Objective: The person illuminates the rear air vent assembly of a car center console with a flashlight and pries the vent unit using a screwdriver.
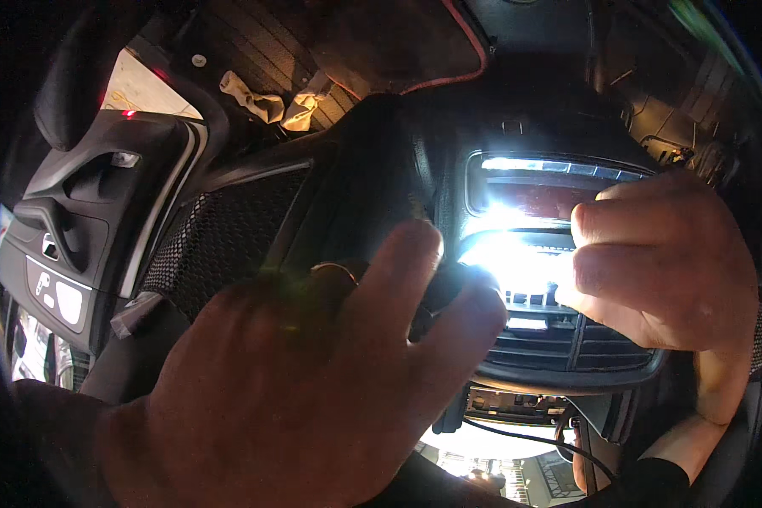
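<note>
My left hand (313, 398) reaches in from the lower left, its fingers wrapped round a dark flashlight (436, 292), mostly hidden behind them. Strong white light glares just beyond its tip and washes out part of a black air vent panel (533, 351). This panel has slats and a rounded frame. Above the vents lies a glossy dark recess (533, 199) with a bright upper edge. My right hand (665, 258) is at the panel's right side, fingers curled with their tips against or close to the lit area. What they grip, if anything, is lost in the glare.
An open car door (76, 229) with a black handle stands at the left. Black netting (229, 224) covers a seat back beside it. Pale gloves or cloths (267, 102) lie on the ribbed floor. A black cable (525, 436) runs below the vents.
</note>
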Motion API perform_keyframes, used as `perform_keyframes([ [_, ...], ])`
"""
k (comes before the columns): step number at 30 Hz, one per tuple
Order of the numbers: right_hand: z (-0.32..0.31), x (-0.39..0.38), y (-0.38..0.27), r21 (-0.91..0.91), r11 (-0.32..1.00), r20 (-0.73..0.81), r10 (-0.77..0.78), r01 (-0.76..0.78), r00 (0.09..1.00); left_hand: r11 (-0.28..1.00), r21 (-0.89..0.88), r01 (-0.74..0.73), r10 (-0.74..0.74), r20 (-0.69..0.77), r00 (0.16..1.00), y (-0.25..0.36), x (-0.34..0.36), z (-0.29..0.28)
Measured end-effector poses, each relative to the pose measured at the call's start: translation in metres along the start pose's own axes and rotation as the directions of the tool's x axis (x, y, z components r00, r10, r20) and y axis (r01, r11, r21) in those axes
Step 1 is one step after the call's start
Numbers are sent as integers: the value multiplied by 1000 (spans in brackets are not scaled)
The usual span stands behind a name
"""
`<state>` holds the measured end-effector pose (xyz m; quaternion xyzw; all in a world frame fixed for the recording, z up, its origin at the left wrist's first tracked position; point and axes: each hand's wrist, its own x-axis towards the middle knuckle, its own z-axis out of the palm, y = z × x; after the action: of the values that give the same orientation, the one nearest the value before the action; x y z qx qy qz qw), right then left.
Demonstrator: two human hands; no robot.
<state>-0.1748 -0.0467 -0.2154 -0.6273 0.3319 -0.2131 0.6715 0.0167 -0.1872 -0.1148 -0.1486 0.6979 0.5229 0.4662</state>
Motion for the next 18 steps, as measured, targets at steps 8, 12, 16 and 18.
perform_keyframes([
  [8,-1,-5,1,-25,999,41,-35,36,999,993,-82,-89,107,249,962,2,-1,-1],
  [12,-8,0,-1,-38,998,83,-51,54,995,996,-5,-92,92,-26,995,14,-6,15],
  [16,-4,-7,4,-47,999,106,-14,19,994,999,-19,-30,30,36,999,19,6,19],
  [18,5,-6,5,132,986,-188,-80,105,979,998,-45,-46,41,-92,995,19,7,22],
])
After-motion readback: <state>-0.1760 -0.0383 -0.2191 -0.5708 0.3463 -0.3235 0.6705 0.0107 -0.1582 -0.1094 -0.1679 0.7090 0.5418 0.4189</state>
